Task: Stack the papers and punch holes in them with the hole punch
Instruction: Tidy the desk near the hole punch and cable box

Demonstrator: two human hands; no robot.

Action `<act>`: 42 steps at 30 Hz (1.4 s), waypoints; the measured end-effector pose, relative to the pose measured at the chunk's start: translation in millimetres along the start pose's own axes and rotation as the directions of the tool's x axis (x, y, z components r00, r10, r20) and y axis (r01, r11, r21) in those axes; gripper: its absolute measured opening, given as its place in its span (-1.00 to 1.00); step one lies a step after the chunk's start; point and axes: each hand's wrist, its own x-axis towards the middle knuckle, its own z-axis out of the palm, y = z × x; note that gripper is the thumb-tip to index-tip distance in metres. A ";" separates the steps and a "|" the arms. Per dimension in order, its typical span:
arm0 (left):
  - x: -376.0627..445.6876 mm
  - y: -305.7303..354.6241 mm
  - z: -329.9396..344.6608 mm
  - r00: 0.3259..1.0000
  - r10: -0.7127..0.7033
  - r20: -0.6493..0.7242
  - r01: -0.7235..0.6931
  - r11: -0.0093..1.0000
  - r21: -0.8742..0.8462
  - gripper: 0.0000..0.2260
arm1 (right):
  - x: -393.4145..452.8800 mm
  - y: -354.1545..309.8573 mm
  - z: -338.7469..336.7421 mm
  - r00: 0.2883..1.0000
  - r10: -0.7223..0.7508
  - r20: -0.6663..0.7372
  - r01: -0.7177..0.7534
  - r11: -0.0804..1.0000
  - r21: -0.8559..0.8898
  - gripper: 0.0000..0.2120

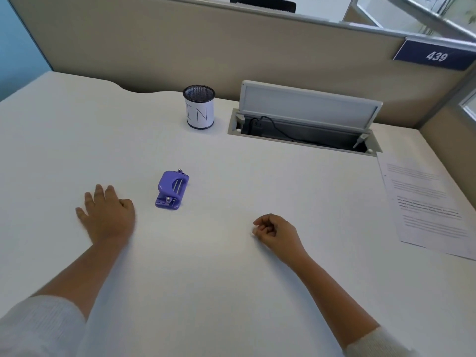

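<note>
Nothing started yet, by the look of it. Left hand [107,215] lies flat on worktop [206,266], fingers spread, holding nothing, just left of purple punch [171,189]. Right hand [275,231] rests loosely curled, also w/o anything in it. Papers [427,202] sit well apart at far right edge. Best first move: right hand reaches over, squares the sheets, slides them to centre beside punch. Path looks free. Cup [198,106] and open cable hatch [304,124] are at the back, out of the way.
</note>
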 end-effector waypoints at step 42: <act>1.3 -2.7 3.9 1.000 0.006 -0.009 -0.006 1.000 0.006 -0.59 | 20.0 -1.5 2.0 0.999 -0.040 -0.011 0.037 0.977 -0.212 -0.87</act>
